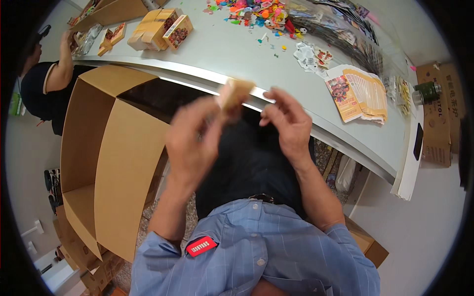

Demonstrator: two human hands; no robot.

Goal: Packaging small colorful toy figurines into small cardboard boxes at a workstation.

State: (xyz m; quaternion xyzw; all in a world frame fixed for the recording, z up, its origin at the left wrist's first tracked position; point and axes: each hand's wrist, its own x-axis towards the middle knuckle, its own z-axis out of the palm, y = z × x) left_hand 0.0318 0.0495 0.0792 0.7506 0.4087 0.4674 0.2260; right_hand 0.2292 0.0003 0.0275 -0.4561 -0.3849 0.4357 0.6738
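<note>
My left hand is shut on a small yellowish printed carton, lifted just off the table's front edge. Both are smeared by motion, and the carton's print cannot be read from here. To the right of it, my right hand hangs in the air with its fingers bent and apart; I see nothing between them. A fanned stack of flat orange-and-white cartons lies on the table, right of my right hand. Farther left stand a taped bundle of similar cartons and a single carton leaning by it.
The long pale table carries a heap of small colourful plastic pieces, white paper cutouts and plastic-wrapped printed sheets. A large open cardboard box stands at my left. Beyond it, a co-worker reaches onto the table.
</note>
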